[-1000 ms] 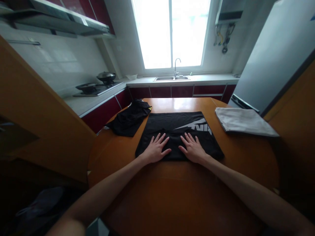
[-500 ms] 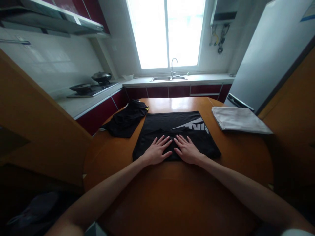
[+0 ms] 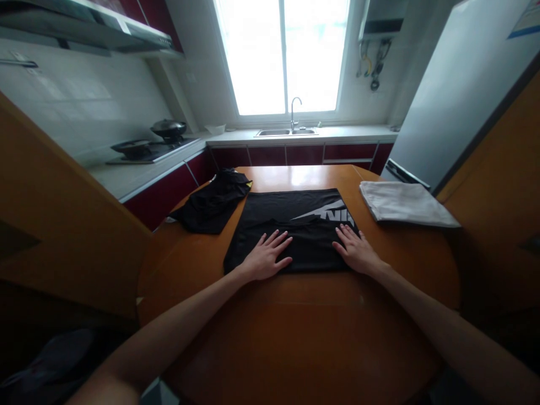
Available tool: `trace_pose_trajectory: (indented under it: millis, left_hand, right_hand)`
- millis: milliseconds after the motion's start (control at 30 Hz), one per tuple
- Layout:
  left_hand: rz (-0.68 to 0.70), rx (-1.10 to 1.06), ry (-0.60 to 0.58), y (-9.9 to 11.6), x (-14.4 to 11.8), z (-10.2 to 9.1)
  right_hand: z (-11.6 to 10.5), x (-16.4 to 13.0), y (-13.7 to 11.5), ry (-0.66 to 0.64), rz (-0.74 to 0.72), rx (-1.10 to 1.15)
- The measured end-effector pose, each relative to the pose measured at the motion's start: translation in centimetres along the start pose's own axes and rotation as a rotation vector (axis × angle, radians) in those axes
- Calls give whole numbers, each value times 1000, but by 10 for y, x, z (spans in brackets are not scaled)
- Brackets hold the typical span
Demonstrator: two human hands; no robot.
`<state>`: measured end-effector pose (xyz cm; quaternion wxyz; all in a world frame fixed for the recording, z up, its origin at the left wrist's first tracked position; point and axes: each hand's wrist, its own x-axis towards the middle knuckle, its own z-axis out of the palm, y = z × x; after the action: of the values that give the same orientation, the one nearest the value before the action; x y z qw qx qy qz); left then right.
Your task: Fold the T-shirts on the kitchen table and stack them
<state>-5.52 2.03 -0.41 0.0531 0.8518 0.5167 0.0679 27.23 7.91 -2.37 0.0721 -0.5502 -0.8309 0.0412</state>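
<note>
A black shirt (image 3: 287, 203) with a pale printed logo lies partly folded on the wooden table, its near part turned over toward the far side. My left hand (image 3: 265, 260) rests flat on the near fold, left of its middle, fingers spread. Over the right end of the same fold lies my right hand (image 3: 358, 251), palm down with fingers stretched out, just below the logo. Neither hand grips the cloth. The right near corner of the shirt is hidden under my right hand and wrist.
Another black garment (image 3: 215, 203) lies crumpled at the table's left. A folded whitish cloth (image 3: 405, 203) sits on the right side of the wooden table (image 3: 295, 332). Beyond are a counter with a sink (image 3: 274, 133), a stove with pans (image 3: 169, 129), and a fridge (image 3: 459, 84).
My right hand has slid right across the fold, from beside my left hand to the shirt's right end. My left hand stays nearly in place on the cloth. The view has shifted slightly.
</note>
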Motion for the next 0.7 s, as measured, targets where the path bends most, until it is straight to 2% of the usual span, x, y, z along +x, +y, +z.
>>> trace_pose_trajectory:
  millis: [167, 267, 333, 400, 500, 600, 700]
  left_hand:
    - [-9, -104, 25, 2, -3, -12]
    - [-49, -164, 156, -9, -4, -25]
    - [-118, -130, 250, -23, -5, -29]
    - [-224, -52, 257, -38, -6, -25]
    - [-335, 45, 153, -55, -7, -10]
    - [-325, 77, 129, -58, -7, 1]
    - [-301, 76, 199, -51, -6, -2]
  right_hand:
    - [4, 2, 1, -10, 16, 5]
    - [5, 3, 1, -18, 15, 19]
    - [5, 4, 1, -19, 16, 22]
    - [5, 4, 2, -17, 16, 19]
    - [4, 4, 1, -20, 24, 20]
    - [2, 3, -1, -9, 32, 15]
    - [-3, 0, -5, 86, 10, -14]
